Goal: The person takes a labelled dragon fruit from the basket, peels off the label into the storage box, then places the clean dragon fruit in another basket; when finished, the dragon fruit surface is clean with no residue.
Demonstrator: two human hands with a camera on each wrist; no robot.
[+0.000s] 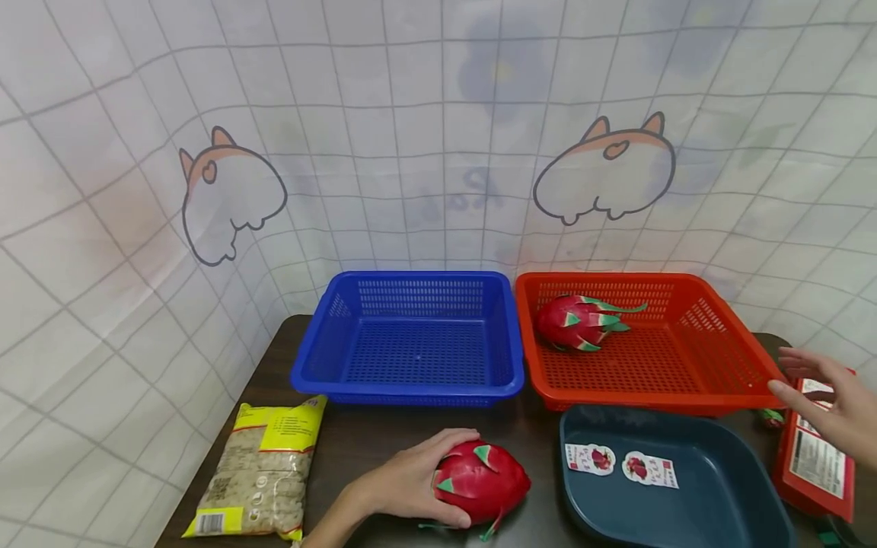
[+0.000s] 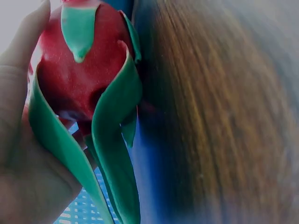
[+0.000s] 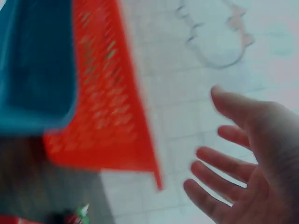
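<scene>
A red dragon fruit (image 1: 485,481) with green scales lies on the table, and my left hand (image 1: 418,476) grips it from its left side. The left wrist view has the same dragon fruit (image 2: 81,60) close up, the thumb along one side and long green scales trailing down. My right hand (image 1: 832,399) is at the right end of the red basket (image 1: 685,380), above a red package (image 1: 815,457). Its fingers are spread with nothing between them in the right wrist view, where the red basket (image 3: 110,116) appears beside the hand (image 3: 247,163). A second dragon fruit (image 1: 578,323) lies in that basket.
A blue basket (image 1: 411,392) stands left of the red one. In front of the red basket is a dark teal tray (image 1: 637,517) with two stickers. A yellow-and-clear bag (image 1: 263,468) lies at the left. Partly hidden, a small red-and-green item (image 1: 772,418) sits under the red basket's right corner.
</scene>
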